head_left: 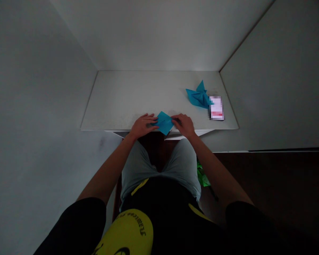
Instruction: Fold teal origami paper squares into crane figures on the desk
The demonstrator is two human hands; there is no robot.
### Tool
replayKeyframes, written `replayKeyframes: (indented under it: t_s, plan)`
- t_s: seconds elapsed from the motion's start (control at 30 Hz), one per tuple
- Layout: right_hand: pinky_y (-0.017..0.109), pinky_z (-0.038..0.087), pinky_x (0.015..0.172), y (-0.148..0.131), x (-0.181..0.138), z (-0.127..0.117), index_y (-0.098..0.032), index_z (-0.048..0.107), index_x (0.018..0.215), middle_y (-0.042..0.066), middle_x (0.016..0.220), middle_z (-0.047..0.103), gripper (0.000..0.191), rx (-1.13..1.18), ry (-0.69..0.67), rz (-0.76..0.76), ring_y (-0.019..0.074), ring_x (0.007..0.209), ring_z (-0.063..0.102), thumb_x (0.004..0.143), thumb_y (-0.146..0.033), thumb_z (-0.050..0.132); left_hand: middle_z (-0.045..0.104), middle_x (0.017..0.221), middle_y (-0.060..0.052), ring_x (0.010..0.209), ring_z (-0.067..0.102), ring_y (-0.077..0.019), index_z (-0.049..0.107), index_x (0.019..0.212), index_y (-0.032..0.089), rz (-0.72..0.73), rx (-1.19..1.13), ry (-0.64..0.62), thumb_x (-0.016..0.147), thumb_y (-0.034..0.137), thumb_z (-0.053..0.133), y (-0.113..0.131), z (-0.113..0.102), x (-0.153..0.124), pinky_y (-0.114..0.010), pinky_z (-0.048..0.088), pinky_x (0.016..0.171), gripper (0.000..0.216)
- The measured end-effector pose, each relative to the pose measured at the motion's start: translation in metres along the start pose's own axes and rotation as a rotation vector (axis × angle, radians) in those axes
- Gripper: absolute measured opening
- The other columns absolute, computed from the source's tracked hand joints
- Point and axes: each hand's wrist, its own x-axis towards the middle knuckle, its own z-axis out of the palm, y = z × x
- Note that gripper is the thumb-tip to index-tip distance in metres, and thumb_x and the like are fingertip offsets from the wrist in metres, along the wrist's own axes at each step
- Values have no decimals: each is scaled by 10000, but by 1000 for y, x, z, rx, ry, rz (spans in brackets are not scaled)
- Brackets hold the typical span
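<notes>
A folded piece of blue paper (164,124) lies at the front edge of the white shelf, turned so that its corners point up, down and to the sides. On its left corner rests my left hand (144,125), thumb below and fingers above, closed on the paper. My right hand (184,124) pinches the opposite corner between thumb and fingertips. Some creases show across the sheet, but its layers are too small to make out. Farther back to the right sits a folded blue paper figure (199,97) with pointed tips, apart from both hands.
A phone (216,108), its screen blurred, lies beside the paper figure at the shelf's right end. Walls enclose the white shelf (117,95) at the left, back and right. Something green (202,175) is down by my right leg.
</notes>
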Motion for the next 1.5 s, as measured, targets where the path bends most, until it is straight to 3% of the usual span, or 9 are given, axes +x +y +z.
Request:
replayKeyframes:
  t_s: [0.17, 0.27, 0.37, 0.53, 0.8, 1.07, 1.2, 1.3, 1.5]
  plan:
    - [423, 570, 881, -6, 5, 8, -255, 704, 1442, 55, 1031, 824, 413, 4, 57, 143, 249, 869, 744, 1074, -432, 638, 849, 1266, -68, 1354, 739, -286, 841, 1086, 264, -71, 30, 35, 1053, 376, 702, 1, 1, 4, -563, 469, 1280, 181]
    - [399, 550, 863, -12, 5, 7, -236, 727, 1427, 77, 1080, 791, 390, -112, 50, 121, 237, 873, 729, 1086, -395, 624, 815, 1341, -89, 1299, 748, -272, 766, 1364, 248, -136, 93, 56, 1062, 359, 667, 6, 1, 5, -494, 529, 1211, 337]
    - [396, 526, 847, -17, 3, 3, -271, 739, 1453, 110, 1243, 752, 389, -235, 25, 53, 240, 915, 709, 1120, -376, 568, 710, 1535, -108, 1406, 670, -285, 572, 1640, 257, -110, 209, 14, 1071, 291, 587, 15, -1, 5, -482, 522, 1192, 570]
    - [478, 491, 954, -17, -4, -2, -398, 688, 1538, 42, 1622, 637, 458, -394, -144, -169, 323, 1171, 627, 1123, -300, 520, 509, 1753, 6, 1642, 442, -298, 543, 1669, 375, 7, 391, -179, 1069, 206, 470, 27, -1, 1, -560, 334, 1323, 627]
    - [586, 421, 1147, 11, -9, -17, -244, 504, 1700, 100, 1726, 542, 678, -259, -319, -357, 395, 1394, 546, 1092, -533, 579, 391, 1806, -127, 1696, 338, -374, 381, 1765, 244, 116, 374, -256, 943, 648, 770, 21, -9, -6, -564, 193, 1392, 996]
    - [540, 496, 1115, 17, -2, -17, -300, 830, 1233, 99, 1535, 719, 345, 60, -202, -331, 327, 1268, 702, 1052, -558, 691, 815, 1373, -47, 1386, 710, -276, 844, 1186, 313, 3, 91, -65, 1017, 375, 700, 10, -4, -6, -575, 333, 1337, 231]
    - [446, 566, 967, 9, 2, -17, -268, 816, 929, 74, 1135, 838, 425, 268, -129, -103, 280, 1030, 753, 1013, -670, 705, 823, 893, -51, 919, 793, -253, 801, 823, 223, -182, -118, 31, 1019, 542, 667, 10, 0, 3, -474, 573, 1058, 398]
    - [364, 546, 752, 7, 4, -17, -251, 761, 870, 19, 807, 754, 533, 401, -94, 114, 218, 763, 682, 933, -779, 733, 770, 803, -28, 764, 728, -205, 776, 906, 202, -281, -375, 39, 952, 657, 712, 14, 5, 13, -351, 592, 796, 461]
    - [325, 557, 706, 11, 10, -15, -261, 688, 896, -9, 744, 711, 596, 645, 16, 271, 181, 697, 657, 769, -819, 854, 783, 834, -41, 727, 697, -166, 736, 1068, 195, -355, -652, 106, 861, 685, 820, 21, 19, 29, -291, 565, 705, 538]
